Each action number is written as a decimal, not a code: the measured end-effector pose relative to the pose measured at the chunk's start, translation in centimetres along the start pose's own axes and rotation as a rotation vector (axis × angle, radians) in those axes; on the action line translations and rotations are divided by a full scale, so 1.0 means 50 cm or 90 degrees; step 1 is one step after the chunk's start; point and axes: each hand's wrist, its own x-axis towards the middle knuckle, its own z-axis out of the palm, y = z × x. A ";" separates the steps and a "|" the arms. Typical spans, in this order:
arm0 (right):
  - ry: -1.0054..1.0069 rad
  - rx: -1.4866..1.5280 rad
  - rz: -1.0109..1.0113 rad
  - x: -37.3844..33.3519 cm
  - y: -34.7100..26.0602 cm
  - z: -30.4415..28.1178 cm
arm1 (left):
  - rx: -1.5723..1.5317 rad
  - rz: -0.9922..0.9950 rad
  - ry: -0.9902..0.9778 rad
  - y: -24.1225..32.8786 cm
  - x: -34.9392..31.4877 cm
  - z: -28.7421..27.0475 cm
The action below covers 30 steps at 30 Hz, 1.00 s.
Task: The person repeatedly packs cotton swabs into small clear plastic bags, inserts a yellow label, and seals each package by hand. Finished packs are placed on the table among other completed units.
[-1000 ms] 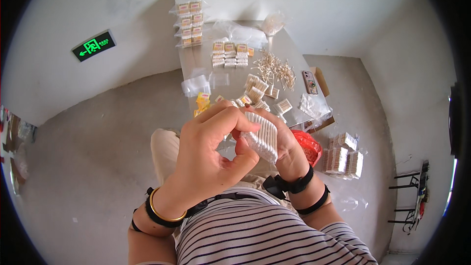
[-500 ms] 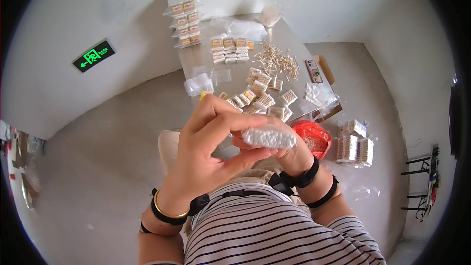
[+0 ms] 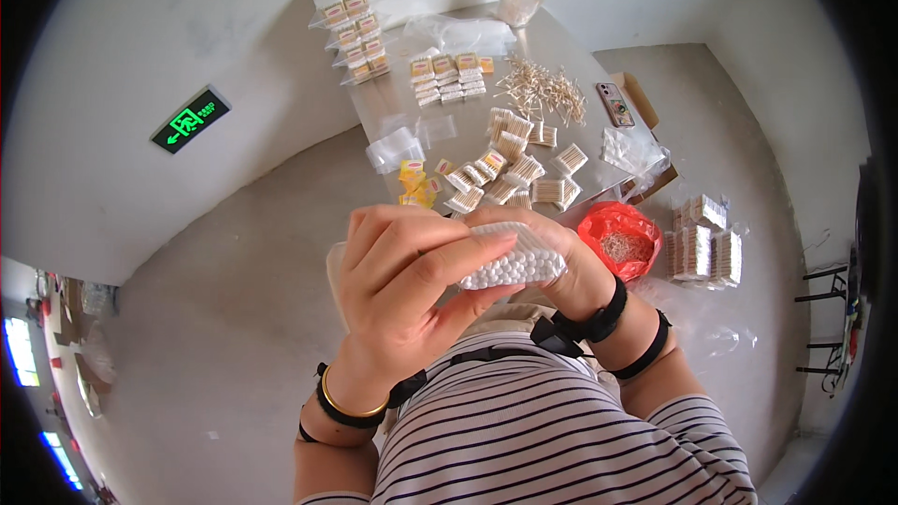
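Both hands come together in front of my body around a packed bundle of cotton swabs (image 3: 516, 268), its white tips facing up toward me. My left hand (image 3: 398, 271) pinches the bundle from the left, fingers along its top edge and thumb under its near edge. At its right and far side, my right hand (image 3: 572, 271) wraps round it; most of those fingers are hidden behind the bundle. Beyond the hands, several more swab bundles (image 3: 522, 168) lie on the table's near part, beside yellow cards (image 3: 413, 189).
The grey table (image 3: 383, 105) also carries loose swabs (image 3: 544, 91), stacked labelled packs (image 3: 447, 79), clear bags (image 3: 395, 150) and a phone (image 3: 615, 105). A tall stack of packs (image 3: 354, 42) stands at its far left. A red bag (image 3: 613, 224) and stacked bundles (image 3: 703, 248) sit to the right.
The swab bundle has tilted, so more of its tips and side show. My left fingers have shifted over its top. The whole view has turned slightly, revealing more yellow cards.
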 end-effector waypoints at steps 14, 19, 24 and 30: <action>-0.156 -0.079 -0.201 -0.009 0.021 -0.025 | 0.044 -0.026 0.122 -0.005 -0.013 0.000; -0.105 -0.129 -0.332 -0.020 0.022 -0.032 | 0.049 -0.047 0.147 -0.003 -0.012 -0.003; 0.041 -0.144 -0.507 -0.011 0.019 -0.026 | -0.030 -0.225 -0.007 0.004 -0.011 0.000; 0.245 -0.470 -0.611 -0.015 0.002 -0.032 | -0.177 -0.294 -0.020 0.003 -0.011 0.024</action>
